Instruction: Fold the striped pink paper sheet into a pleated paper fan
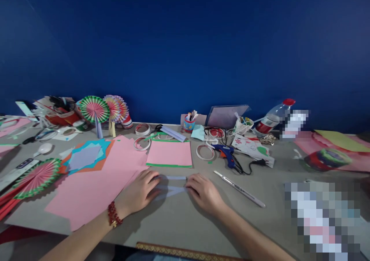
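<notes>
A narrow lavender paper strip (173,178) stretches between my hands on the grey table. My left hand (141,189), with a red beaded bracelet at the wrist, has its curled fingers on the strip's left end. At the right end, the bent fingers of my right hand (204,191) press on it. Nearer to me, more lavender paper (170,191) spans the gap, blurred, with its ends hidden under the fingers. Just beyond lies a pink sheet with green edges (169,153). A slim white craft knife (239,189) rests to the right of my right hand.
Large pink sheets (95,191) cover the left, with a pleated fan (39,178) beside them. A blue glue gun (227,153) with its cord and a tape roll (205,152) lie ahead right. A bottle (271,118) leans near the blue wall (185,53).
</notes>
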### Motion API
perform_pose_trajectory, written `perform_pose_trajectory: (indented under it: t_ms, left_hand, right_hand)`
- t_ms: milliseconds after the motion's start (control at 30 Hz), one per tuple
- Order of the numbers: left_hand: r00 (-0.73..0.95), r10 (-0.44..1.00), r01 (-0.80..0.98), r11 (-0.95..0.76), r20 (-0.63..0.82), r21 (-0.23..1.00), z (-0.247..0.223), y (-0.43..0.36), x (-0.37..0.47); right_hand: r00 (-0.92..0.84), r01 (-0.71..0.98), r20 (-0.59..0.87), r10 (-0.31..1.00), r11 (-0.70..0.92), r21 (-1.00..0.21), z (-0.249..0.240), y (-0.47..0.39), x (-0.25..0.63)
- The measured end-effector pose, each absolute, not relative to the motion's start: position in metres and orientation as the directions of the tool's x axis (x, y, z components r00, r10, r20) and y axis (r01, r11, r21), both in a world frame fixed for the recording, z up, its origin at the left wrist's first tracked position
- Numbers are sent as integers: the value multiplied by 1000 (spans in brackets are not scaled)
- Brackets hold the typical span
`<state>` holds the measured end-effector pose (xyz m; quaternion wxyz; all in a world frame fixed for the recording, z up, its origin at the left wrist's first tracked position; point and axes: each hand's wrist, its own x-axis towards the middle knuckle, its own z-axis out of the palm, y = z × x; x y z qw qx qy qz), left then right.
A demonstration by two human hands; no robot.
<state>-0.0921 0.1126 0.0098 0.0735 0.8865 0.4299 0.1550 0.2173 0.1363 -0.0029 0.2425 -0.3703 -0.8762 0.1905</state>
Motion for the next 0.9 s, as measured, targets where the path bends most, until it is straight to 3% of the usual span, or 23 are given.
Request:
perform_pose_trajectory:
  t_ms: [333, 900]
  left_hand:
    - [554, 814, 750, -579, 175, 321, 11, 111, -74]
    - [549, 835, 770, -526, 47, 362, 29, 110, -53]
  right_hand:
    - [-572, 648, 218, 791, 599, -470, 2, 133, 213]
    - [-611, 566, 244, 753, 631, -530, -2, 137, 219]
